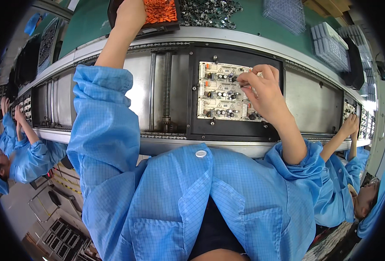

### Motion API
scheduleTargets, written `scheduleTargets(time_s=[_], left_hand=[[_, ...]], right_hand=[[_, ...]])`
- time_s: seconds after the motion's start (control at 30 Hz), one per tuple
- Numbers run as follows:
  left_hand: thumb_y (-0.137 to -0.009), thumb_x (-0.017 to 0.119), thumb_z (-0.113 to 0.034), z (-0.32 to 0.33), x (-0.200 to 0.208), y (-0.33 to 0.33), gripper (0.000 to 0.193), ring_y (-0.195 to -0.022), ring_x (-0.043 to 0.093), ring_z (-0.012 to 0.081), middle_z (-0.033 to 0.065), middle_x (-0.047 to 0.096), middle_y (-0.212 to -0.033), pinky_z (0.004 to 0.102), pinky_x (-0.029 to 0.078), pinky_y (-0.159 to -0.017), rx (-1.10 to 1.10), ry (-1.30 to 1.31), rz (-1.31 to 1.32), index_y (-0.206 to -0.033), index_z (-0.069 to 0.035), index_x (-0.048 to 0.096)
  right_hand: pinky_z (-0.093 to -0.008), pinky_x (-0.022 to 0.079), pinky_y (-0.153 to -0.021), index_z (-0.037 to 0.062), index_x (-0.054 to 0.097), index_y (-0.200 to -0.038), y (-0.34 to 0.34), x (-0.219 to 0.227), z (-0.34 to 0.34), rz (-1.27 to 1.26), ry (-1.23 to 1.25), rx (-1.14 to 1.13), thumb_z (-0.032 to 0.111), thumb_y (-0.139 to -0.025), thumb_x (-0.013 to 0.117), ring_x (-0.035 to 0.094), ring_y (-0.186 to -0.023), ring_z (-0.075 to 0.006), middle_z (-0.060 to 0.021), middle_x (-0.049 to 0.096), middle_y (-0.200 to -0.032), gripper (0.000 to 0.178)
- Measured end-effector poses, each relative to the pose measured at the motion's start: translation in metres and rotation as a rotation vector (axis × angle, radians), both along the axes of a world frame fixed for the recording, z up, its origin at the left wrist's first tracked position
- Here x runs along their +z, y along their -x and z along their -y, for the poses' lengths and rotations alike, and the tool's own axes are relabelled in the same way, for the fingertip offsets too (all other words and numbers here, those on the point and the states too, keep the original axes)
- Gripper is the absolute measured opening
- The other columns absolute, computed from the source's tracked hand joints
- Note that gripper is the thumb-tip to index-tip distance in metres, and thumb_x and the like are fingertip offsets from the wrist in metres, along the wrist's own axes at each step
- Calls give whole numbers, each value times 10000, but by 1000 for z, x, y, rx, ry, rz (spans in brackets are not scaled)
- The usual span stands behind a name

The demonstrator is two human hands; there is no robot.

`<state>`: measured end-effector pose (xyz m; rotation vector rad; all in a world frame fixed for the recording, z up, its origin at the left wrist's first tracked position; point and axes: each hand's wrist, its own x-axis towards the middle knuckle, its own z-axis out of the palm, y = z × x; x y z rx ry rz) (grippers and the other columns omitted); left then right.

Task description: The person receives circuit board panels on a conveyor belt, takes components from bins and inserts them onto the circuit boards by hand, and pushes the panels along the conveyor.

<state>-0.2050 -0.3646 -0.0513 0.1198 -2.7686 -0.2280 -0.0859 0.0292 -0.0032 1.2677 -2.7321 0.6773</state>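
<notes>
My right hand [265, 89] is over the right part of a cream circuit board panel [218, 96], with thumb and fingertips pinched together. What they hold, if anything, is too small to make out. The panel carries rows of capacitors and other small parts and lies in a black carrier frame [227, 129]. My left hand [131, 14] reaches far forward to the left side of a dark bin [160, 28] filled with small orange components [160, 11]. Its fingers run out of the top of the picture, so their grip is hidden.
A loose pile of small black and silver components [210, 14] lies right of the bin on the green bench. Clear plastic trays [284, 15] stand farther right. The carrier rests on a conveyor with chain rails [314, 75]. Other people in blue work at both sides.
</notes>
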Motion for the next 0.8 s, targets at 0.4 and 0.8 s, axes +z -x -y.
scheduleTargets(time_s=[0.4, 0.8], left_hand=[[-853, 597, -146, -5, 36, -19, 188, -881, 646, 371, 218, 671, -889, 426, 499, -785, 70, -135, 14, -934, 5, 676], [-854, 603, -118, 1, 46, -43, 226, -836, 679, 312, 209, 683, -884, 358, 517, -762, -40, -264, 20, -1028, -2, 688]], right_hand=[[-384, 499, -837, 38, 606, -1051, 103, -5, 3, 64, 76, -128, 34, -764, 685, 622, -903, -294, -113, 633, -915, 298], [-341, 529, -793, -1, 659, -988, 155, -20, -1, 216, -37, -246, 25, -760, 618, 673, -845, -289, -156, 686, -865, 233]])
